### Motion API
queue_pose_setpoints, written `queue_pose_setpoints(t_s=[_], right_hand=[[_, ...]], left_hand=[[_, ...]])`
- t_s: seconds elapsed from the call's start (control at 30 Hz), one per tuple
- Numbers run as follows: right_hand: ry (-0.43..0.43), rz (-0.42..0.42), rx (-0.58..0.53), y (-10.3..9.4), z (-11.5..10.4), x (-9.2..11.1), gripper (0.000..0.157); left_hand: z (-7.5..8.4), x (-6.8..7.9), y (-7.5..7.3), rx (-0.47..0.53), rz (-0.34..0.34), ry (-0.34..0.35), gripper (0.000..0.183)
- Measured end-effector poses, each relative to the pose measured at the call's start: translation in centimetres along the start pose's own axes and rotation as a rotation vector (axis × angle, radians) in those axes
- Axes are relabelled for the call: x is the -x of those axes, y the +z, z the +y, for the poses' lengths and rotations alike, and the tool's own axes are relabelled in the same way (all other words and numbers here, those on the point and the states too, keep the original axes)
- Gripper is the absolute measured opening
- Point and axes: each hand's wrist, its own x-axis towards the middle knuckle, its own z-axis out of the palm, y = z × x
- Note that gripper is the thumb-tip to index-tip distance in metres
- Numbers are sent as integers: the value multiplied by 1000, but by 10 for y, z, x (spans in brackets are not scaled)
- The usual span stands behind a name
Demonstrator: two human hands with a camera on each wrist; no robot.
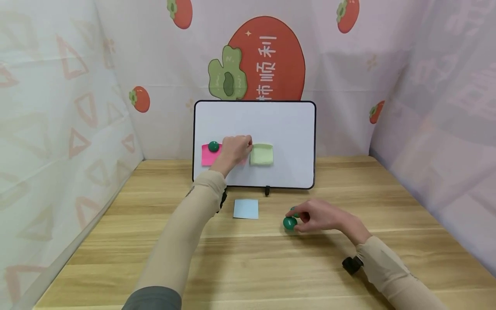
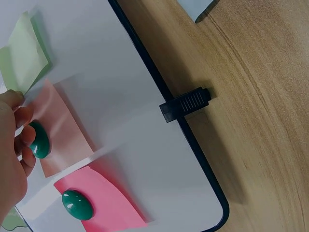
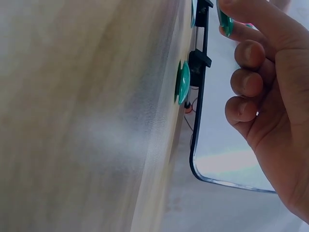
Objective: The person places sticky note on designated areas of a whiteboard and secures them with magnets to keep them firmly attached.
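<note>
My left hand (image 1: pixel 234 148) pinches the upper left corner of a light green sticky note (image 1: pixel 261 155) against a whiteboard (image 1: pixel 294 137). Beneath its curled fingers, in the left wrist view, lies a salmon-pink sticky note (image 2: pixel 63 130) under a green magnet (image 2: pixel 40 140). Beside it a bright pink note (image 2: pixel 113 205) is held by another green magnet (image 2: pixel 77 205). My right hand (image 1: pixel 319 215), low over the table, holds a round green magnet (image 1: pixel 289 223) between thumb and forefinger. Just behind sits one more green magnet (image 3: pixel 183 83) on the tabletop.
A pale blue sticky note (image 1: pixel 246 209) lies on the wooden table (image 1: pixel 248 267) in front of the board. Black clip feet (image 1: pixel 267 190) hold up the board's lower edge. Printed cloth (image 1: pixel 162 64) hangs behind and along both sides.
</note>
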Motion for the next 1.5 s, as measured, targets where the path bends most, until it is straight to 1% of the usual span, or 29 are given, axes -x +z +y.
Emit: queue_pose_setpoints(t_s=[0.13,0.3,0.5,0.67,0.8,1.17,1.3,1.43,1.5], right_hand=[[-18,20,27,0,3,-10,31],[-84,64,57,-2,6,-24,31],[-82,89,110,-13,4,-39,30],[-109,121,143,-20,5,-50,31],[-130,174,182,-23,8,-59,32],[-101,322,320,-32,12,-87,33],[-98,394,385,-36,14,-98,34],[-105,485,462,-39,19,-109,37],[-92,529,481,-40,20,-114,37]], left_hand=[[0,1,2,11,-14,-9,16],[1,2,3,32,-47,-20,16],[2,3,1,36,-78,-36,17],[1,4,1,34,-75,-44,17],[0,4,1,31,-61,-44,17],[-1,4,2,31,-73,-54,17],[-2,4,1,39,-62,-55,17],[-2,3,0,52,-49,-45,16],[-1,2,0,60,-44,-39,16]])
